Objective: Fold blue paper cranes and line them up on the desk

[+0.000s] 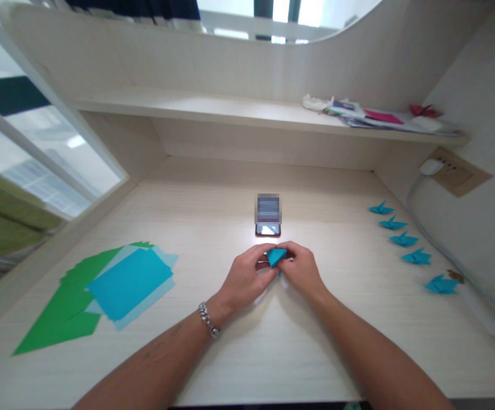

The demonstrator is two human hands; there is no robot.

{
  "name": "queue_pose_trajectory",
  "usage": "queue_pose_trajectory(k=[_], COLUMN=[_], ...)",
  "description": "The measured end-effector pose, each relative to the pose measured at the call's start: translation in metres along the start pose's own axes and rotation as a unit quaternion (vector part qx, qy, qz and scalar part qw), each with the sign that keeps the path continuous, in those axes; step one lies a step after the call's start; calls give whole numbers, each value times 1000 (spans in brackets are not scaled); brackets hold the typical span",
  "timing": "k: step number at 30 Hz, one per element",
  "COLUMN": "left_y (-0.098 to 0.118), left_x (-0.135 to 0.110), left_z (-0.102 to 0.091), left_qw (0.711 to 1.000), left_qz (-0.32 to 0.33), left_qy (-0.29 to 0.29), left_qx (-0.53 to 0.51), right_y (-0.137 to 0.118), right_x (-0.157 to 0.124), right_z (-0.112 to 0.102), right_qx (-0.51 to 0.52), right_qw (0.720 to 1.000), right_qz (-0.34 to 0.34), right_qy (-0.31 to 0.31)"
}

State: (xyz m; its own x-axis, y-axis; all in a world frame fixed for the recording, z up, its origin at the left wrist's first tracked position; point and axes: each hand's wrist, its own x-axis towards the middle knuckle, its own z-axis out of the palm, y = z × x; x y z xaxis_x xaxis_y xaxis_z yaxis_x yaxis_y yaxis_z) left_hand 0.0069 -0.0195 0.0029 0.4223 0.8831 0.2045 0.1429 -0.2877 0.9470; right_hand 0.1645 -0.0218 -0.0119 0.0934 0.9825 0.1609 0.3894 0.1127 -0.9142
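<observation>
Between my two hands, just above the middle of the desk, is a small folded piece of blue paper [277, 257]. My left hand [249, 272] pinches it from the left, thumb toward me. From the other side my right hand [302, 266] grips it with thumb and fingers. Its lower folds are partly hidden by my fingers. A phone [268, 229] lies flat just beyond my hands, its screen blurred out. Along the right side stands a row of several folded blue paper cranes [417, 257].
Blue sheets [131, 283] lie on green sheets [54, 316] at the left. A shelf [230, 108] with papers [379, 117] spans the back. A white cable [426, 228] runs from the wall socket [461, 171] down the right side, near a white strip [480, 310].
</observation>
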Motion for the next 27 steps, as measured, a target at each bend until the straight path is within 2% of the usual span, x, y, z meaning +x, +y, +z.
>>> queue_pose_trajectory(k=[5,7,11,14,17,20,24,27], left_y=[1,1,0,-3,-9,-13,-13,-11], left_x=[1,3,8,10,10,10,10,10], left_z=[-1,-3,-8,-8,-8,-8,-11,-13], left_qw=[997,988,956,946,953,960,968,975], left_qz=[-11,-33,-106,-153,-149,-129,-121,-115], left_qy=[-15,-16,24,30,20,3,4,11], left_qx=[-76,-151,-273,-284,-263,-247,-220,-188], right_y=[-1,-5,-12,-14,-14,-14,-14,-12], right_x=[1,-1,-7,-9,-10,-10,-11,-10], right_z=[-3,-5,-10,-12,-13,-12,-8,-5], right_qx=[40,32,-36,-81,-90,-69,6,89], right_qw=[999,998,989,975,966,972,990,993], right_qz=[-7,-36,-133,-204,-241,-223,-135,-71], right_qy=[24,38,56,26,7,18,36,32])
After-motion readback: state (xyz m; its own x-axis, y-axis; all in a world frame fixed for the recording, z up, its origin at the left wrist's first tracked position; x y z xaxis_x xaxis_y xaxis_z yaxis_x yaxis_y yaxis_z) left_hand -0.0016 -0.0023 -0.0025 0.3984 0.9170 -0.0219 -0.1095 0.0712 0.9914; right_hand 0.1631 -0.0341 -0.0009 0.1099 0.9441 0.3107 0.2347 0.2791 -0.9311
